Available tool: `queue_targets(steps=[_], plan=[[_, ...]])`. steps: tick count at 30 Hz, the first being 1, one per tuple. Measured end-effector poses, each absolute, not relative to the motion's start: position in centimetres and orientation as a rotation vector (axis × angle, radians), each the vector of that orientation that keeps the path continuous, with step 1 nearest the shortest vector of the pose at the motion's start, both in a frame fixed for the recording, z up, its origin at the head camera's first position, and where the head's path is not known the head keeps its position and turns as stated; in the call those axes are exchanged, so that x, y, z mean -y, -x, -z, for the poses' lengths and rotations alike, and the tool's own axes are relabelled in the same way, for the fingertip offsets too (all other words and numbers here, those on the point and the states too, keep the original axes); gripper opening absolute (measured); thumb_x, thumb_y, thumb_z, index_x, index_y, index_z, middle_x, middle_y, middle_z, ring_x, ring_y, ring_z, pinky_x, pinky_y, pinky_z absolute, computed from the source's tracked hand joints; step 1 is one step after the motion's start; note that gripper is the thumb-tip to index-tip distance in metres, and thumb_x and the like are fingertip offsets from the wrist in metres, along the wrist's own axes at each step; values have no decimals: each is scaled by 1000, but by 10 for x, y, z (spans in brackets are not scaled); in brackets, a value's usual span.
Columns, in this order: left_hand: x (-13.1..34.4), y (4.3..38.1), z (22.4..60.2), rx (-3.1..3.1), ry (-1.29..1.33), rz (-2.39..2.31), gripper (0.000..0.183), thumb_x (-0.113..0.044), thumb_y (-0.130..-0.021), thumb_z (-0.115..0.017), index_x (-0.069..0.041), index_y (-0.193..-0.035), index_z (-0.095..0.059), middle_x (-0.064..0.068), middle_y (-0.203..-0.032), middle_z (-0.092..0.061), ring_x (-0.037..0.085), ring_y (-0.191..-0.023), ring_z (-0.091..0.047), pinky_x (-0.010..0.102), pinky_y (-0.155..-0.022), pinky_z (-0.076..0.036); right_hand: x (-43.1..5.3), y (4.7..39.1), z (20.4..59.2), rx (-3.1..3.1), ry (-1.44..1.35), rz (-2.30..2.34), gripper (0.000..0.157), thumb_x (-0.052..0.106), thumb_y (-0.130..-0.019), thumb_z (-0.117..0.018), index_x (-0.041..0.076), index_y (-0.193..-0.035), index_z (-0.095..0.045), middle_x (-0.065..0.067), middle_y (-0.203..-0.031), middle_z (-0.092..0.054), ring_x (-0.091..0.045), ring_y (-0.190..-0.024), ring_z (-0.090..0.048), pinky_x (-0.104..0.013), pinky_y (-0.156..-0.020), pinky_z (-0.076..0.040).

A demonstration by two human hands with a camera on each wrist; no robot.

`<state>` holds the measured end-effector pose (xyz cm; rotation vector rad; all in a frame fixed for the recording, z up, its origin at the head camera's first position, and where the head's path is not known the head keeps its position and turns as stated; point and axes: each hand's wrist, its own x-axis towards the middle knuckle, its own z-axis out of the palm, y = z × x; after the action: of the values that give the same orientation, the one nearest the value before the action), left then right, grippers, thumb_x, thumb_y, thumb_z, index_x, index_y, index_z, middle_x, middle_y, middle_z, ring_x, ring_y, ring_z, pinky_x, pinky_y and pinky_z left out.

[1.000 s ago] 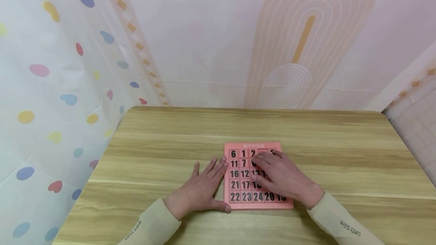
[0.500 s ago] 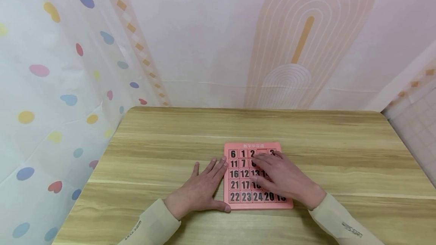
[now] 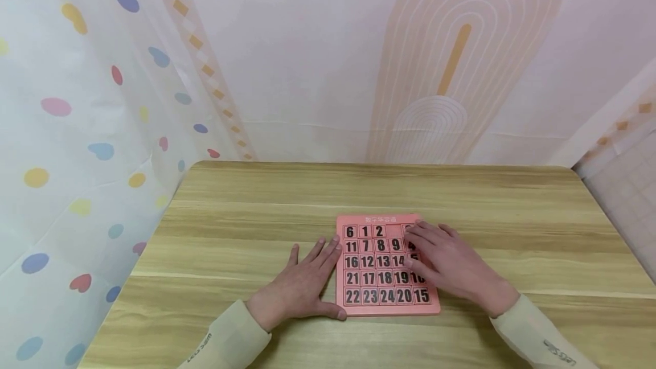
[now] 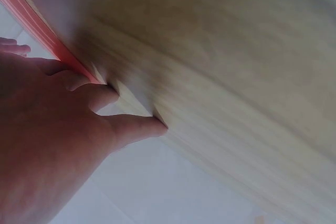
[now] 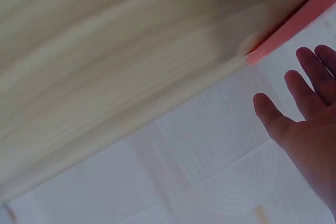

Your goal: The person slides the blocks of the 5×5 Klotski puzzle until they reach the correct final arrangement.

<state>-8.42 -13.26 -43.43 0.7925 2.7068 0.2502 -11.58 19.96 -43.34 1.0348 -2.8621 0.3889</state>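
Note:
A pink sliding number puzzle (image 3: 384, 310) lies flat on the wooden table, its tiles printed with black numerals. In its top row one slot (image 3: 394, 231) is bare, between tile 2 (image 3: 379, 231) and a tile partly under the right fingers. My left hand (image 3: 302, 289) rests spread along the puzzle's left edge, fingertips at the frame and thumb at the lower left corner. Over the right-hand columns hovers my right hand (image 3: 451, 261), fingers relaxed and covering parts of the tiles there. The right wrist view shows those fingers (image 5: 299, 93) extended, above the pink frame (image 5: 289, 27).
The wooden table (image 3: 256, 198) has rounded back corners. Behind it hangs a pale patterned curtain (image 3: 307, 61), with a dotted one (image 3: 92, 187) on the left. Pale sleeves (image 3: 538, 329) cover both forearms.
My right hand has moved to the right, uncovering tiles 8, 9, 14 and others in the middle columns. The left hand stays put, and the bare slot is in the same place.

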Motion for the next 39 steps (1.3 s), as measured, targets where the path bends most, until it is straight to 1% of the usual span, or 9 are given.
queue_targets(steps=[6,16,22,30,39], plan=[[133,84,434,-2704,-786,-260,126,-83,-76,-68,-6,-165,-22,8,-173,-12,36,-157,-16,74,-117,-15,-212,118,436,2874,-1020,-352,58,48,-105,-57,6,-145,-60,-12,-150,-57,-37,-145,-44,-65,-116,-33],[133,84,434,-2709,-796,-266,126,-82,-76,-68,-6,-165,-22,9,-173,-13,36,-157,-17,75,-116,-17,-222,118,436,2880,-1034,-372,58,51,-102,-61,9,-142,-64,-7,-149,-59,-35,-147,-41,-64,-119,-28],[133,84,434,-2706,-796,-275,126,-82,-76,-68,-6,-165,-23,9,-173,-14,37,-157,-16,75,-117,-16,-222,119,437,2843,-1070,-370,57,51,-102,-61,9,-139,-66,-8,-145,-62,-36,-144,-46,-66,-117,-29],[133,84,434,-2704,-784,-279,126,-82,-76,-69,-7,-165,-22,8,-173,-13,36,-157,-16,75,-117,-16,-221,119,438,2858,-1083,-376,58,51,-103,-58,7,-143,-63,-8,-147,-61,-36,-145,-45,-66,-117,-29],[133,84,433,-2704,-786,-278,125,-82,-76,-69,-7,-165,-22,8,-173,-13,36,-157,-16,75,-117,-16,-215,119,437,2853,-1088,-385,59,52,-103,-57,9,-142,-64,-8,-145,-62,-37,-142,-48,-67,-116,-30]])
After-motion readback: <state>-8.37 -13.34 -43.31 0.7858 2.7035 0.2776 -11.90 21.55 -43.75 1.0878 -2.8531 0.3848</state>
